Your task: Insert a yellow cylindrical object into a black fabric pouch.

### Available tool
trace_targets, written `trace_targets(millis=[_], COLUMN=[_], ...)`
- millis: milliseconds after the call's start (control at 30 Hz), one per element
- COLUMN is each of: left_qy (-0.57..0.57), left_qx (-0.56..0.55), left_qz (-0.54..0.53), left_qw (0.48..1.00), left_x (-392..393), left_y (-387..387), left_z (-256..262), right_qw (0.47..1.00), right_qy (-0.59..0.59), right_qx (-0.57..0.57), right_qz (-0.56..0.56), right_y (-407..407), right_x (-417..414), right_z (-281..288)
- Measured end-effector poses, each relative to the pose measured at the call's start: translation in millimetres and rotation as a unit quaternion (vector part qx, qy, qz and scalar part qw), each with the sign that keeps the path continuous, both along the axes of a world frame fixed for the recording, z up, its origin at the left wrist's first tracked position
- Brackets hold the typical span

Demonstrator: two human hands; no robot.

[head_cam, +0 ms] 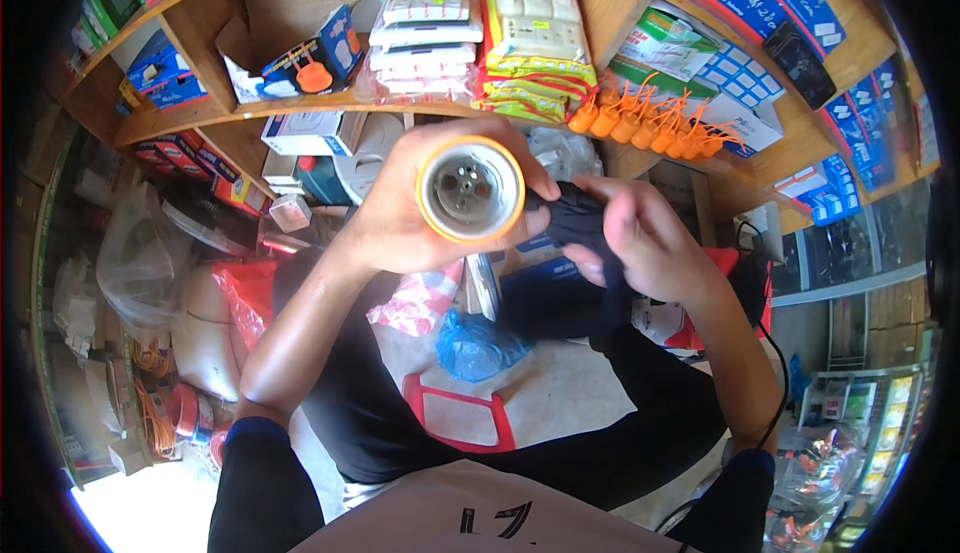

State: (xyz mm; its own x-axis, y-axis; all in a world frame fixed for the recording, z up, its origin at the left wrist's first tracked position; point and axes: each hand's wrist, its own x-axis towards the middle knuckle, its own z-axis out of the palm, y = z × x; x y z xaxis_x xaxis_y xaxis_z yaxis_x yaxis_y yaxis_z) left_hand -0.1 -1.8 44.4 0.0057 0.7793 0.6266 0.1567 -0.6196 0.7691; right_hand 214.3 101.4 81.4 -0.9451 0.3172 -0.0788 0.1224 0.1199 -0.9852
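My left hand [405,208] is wrapped around an orange-rimmed lamp holder [470,190]. Its round mouth faces up at me, showing a pale inner wall and a metal bottom with several holes. Beside it, my right hand [664,234] grips a bunched black cloth [574,215]. The left fingertips touch or nearly touch this cloth. A dark, blurred part hangs below the right hand; I cannot tell whether it belongs to the cloth. Both hands are raised above my lap, in front of the shelf.
A wooden shelf [300,111] ahead carries packaged socket panels [536,35], orange lamp holders [645,129] with wires, boxes and a phone [799,65]. Below are a blue plastic bag [476,346] and a red plastic stool [457,414] between my legs. A clear bag [142,260] stands left.
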Motion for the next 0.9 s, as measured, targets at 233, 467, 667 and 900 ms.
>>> trace_targets(millis=[233, 467, 667, 900], left_qy=[0.062, 0.169, 0.242, 0.389], left_qx=[-0.018, -0.157, -0.14, -0.141], left_qz=[-0.026, 0.116, 0.101, 0.167], left_qw=[0.998, 0.966, 0.955, 0.895], left_x=[13.2, 18.3, 19.4, 21.5], left_y=[22.1, 32.8, 34.9, 24.4], left_z=[-22.1, -37.9, -41.5, -45.1], right_qw=[0.958, 0.83, 0.785, 0.856], right_qy=[-0.035, 0.041, -0.017, -0.047], right_qx=[0.277, 0.552, 0.619, 0.515], right_qz=[-0.065, -0.064, -0.009, -0.02], right_y=[14.3, 21.4, 17.5, 6.7], right_x=[21.7, 18.2, 5.7, -1.5], right_z=[-9.3, -6.3, -16.1, -39.8])
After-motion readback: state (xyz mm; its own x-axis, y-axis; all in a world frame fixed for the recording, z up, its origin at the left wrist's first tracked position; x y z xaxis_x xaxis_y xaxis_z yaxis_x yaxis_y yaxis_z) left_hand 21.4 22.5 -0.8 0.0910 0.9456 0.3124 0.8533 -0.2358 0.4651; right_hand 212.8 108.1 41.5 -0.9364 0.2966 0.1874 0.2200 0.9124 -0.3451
